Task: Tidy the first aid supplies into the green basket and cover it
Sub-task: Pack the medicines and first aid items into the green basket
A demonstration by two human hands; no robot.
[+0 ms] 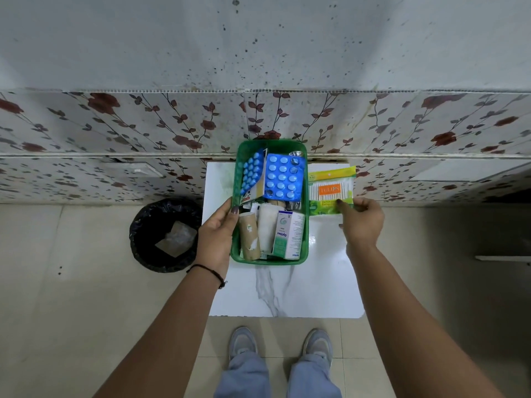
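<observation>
We find the green basket point(269, 258) standing at the far middle of the white marble-patterned worktop point(287, 291). Inside it, at the far end, lie two blue blister packs point(283, 178); at the near end we note a brown bandage roll point(249, 235), a white bandage roll point(266, 228) and a white-and-green medicine box point(288, 235). The left hand point(217, 234) has its fingers closed on the basket's left rim. Just right of the basket, the right hand point(360, 221) has its fingers pinching a cotton-bud packet point(330, 189) by its near edge. A black bin point(163, 235) stands on the floor left of the basket.
</observation>
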